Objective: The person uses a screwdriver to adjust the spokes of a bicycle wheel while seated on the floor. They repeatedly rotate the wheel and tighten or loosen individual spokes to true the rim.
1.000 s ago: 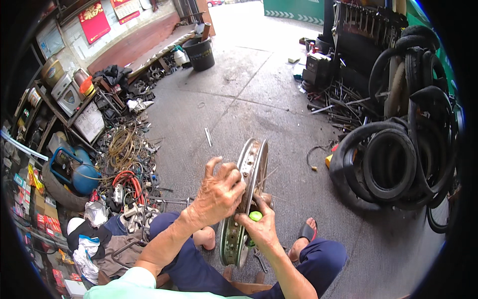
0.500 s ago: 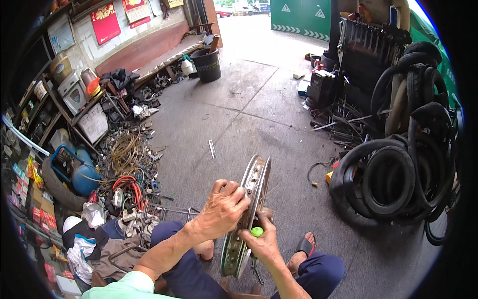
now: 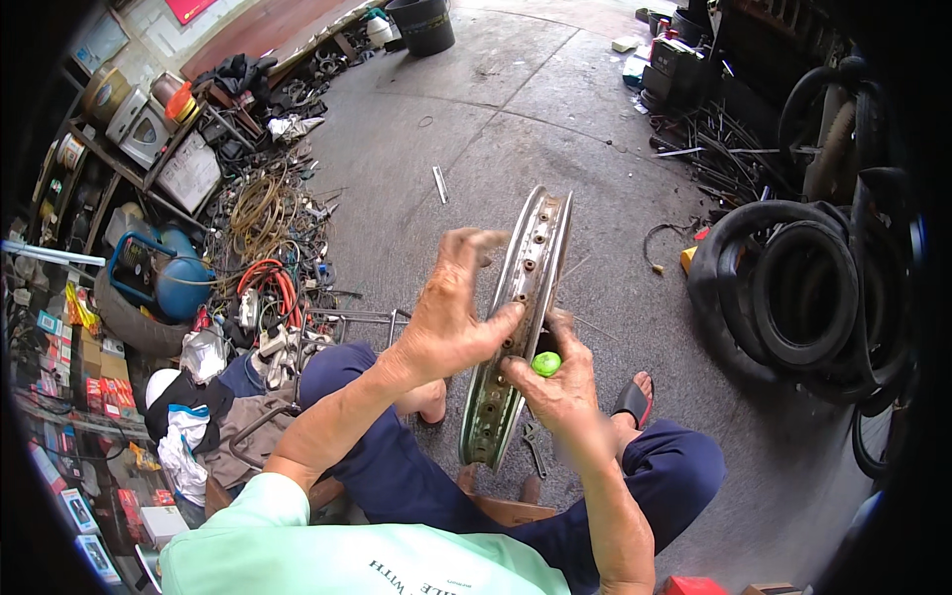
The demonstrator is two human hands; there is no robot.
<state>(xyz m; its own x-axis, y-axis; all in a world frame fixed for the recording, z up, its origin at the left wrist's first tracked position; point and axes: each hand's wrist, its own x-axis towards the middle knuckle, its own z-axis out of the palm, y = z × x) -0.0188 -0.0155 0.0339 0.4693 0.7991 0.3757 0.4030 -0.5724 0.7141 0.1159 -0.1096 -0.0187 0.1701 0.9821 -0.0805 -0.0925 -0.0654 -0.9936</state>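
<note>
Upright, the rim [image 3: 532,281] runs away from us. Our open left hand [image 3: 448,312] touches it from the left; our right hand [image 3: 567,394], opposite, grips a green handle [image 3: 545,364].

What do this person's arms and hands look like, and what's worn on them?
The left hand and right hand wear no gloves, and both forearms are bare. The pale mint-green shirt shows a short left sleeve and dark lettering.
</note>
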